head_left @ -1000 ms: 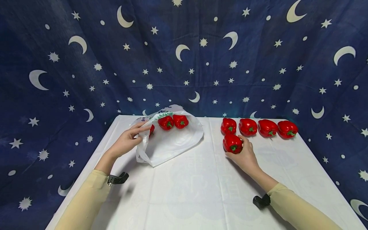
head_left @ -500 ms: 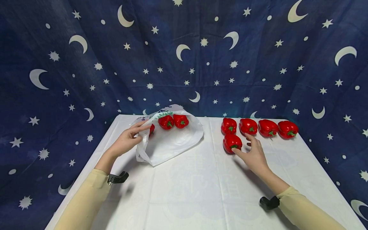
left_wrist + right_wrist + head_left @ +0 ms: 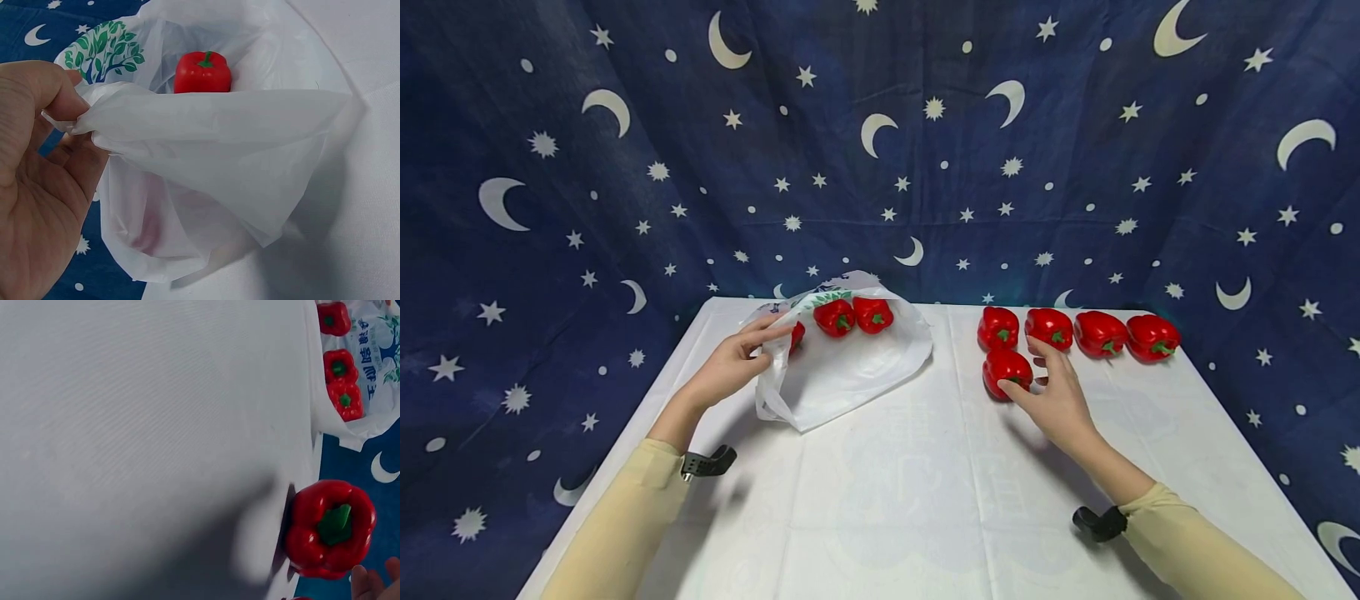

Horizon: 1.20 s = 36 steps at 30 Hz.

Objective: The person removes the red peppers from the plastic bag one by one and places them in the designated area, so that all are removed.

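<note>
In the head view my left hand [image 3: 726, 371] pinches the rim of a white plastic bag [image 3: 850, 383] between thumb and fingers, holding its mouth up. Three red bell peppers lie inside; one bell pepper [image 3: 873, 316] is at the back, another [image 3: 797, 337] is partly hidden by the rim. The left wrist view shows the bag's edge [image 3: 212, 119] folded over in my grip. My right hand [image 3: 1060, 408], fingers spread, is at the right side of the front bell pepper [image 3: 1006, 372]. Whether its fingertips [image 3: 360, 582] touch that pepper cannot be told.
Behind the front pepper several red bell peppers stand in a row, from the left pepper [image 3: 997, 327] to the right pepper [image 3: 1153, 337]. A white cloth [image 3: 895, 517] covers the table. A dark blue curtain [image 3: 820, 83] with moons and stars hangs behind.
My right hand has let go of the front pepper, drawn back to the right, then come slightly closer again. The pepper stays in place. My left hand keeps its hold on the bag.
</note>
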{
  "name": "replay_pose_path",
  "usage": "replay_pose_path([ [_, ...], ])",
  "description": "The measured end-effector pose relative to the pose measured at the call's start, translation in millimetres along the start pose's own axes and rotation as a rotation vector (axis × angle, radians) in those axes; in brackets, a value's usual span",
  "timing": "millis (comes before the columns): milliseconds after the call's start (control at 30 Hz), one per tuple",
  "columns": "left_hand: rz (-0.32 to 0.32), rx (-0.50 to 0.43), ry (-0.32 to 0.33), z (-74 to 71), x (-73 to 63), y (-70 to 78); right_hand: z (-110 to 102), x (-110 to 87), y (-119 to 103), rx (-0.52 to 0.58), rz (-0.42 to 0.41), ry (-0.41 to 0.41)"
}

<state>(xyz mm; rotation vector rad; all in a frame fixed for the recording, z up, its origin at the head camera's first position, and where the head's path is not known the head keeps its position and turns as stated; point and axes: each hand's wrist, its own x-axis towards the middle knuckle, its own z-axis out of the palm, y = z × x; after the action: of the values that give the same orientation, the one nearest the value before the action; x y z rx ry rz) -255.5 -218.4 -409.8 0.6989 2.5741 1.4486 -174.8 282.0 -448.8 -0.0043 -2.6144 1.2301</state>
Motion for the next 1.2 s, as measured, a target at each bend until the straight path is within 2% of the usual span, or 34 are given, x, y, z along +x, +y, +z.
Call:
replay_pose_path([
  [133,0.001,0.005,0.009,-1.1,-2.5,1.3,4.5,0.6,-10.2,0.033,-0.004,-0.03],
  [300,0.012,-0.005,0.006,-1.8,-3.0,2.2,13.5,1.1,-27.0,0.059,-0.052,-0.078],
  [567,-0.012,-0.015,0.014,-2.3,-1.2,2.2,39.5,6.9,-54.7,0.127,-0.117,-0.166],
  [867,-0.01,-0.015,0.016,-2.5,-1.4,5.2,82.5,21.0,-79.3,0.194,-0.107,-0.353],
  [900,-0.014,-0.016,0.015,-2.0,-2.4,9.3,87.8,22.9,-80.9,0.204,-0.109,-0.373],
  [1200,-0.014,-0.025,0.02,-2.0,-2.8,4.7,137.1,38.1,-100.4,0.289,-0.224,-0.465],
])
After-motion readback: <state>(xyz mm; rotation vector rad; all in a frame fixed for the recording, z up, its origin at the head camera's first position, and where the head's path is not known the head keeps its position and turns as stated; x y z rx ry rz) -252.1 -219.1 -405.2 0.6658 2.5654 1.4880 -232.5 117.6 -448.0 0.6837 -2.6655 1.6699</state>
